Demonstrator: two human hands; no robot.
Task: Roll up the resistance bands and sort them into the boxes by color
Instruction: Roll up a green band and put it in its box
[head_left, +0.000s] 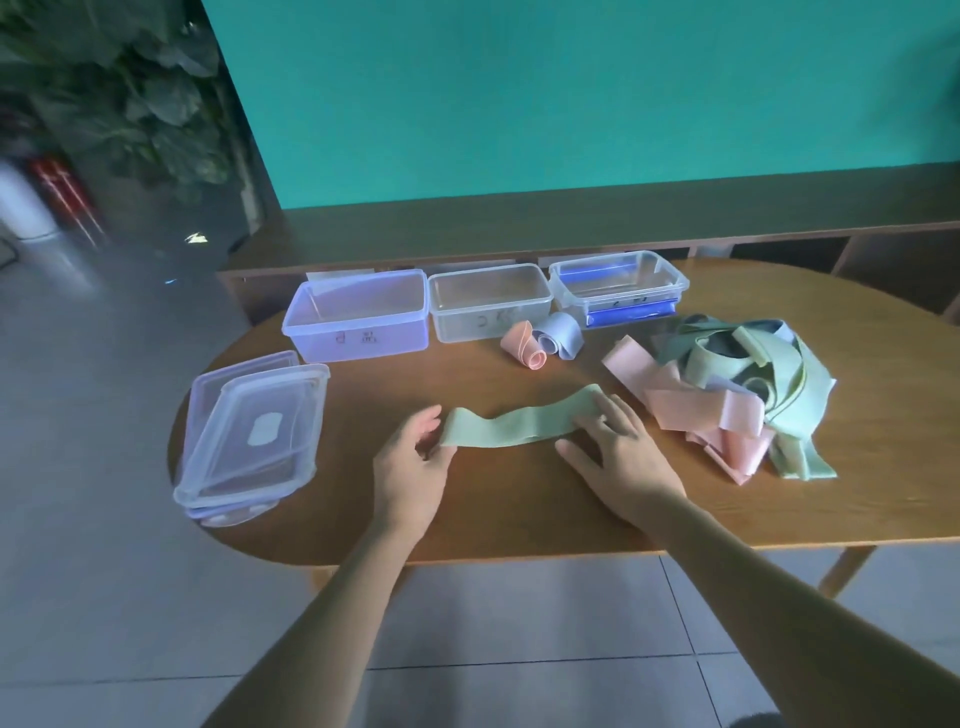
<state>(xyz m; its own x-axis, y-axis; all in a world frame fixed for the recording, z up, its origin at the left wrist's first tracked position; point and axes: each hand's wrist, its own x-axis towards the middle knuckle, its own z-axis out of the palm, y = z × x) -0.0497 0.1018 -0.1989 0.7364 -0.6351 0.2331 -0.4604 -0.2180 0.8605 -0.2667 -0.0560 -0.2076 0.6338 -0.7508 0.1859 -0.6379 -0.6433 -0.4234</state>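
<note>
Green band (511, 425) between both hands' fingers (427, 422)

Three clear boxes (358, 317) stand in a row, and two lids (249, 441) lie stacked. Two rolled bands (543, 340) sit by one flat green band (519, 423) and one tangled heap (737, 395).

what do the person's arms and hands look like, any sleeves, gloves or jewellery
Both forearms are bare up to the frame edge, with no sleeve in view. The left hand and right hand wear no gloves, and no rings, watch or bracelet show on the fingers or wrists. No markings or cables are visible on them.
</note>
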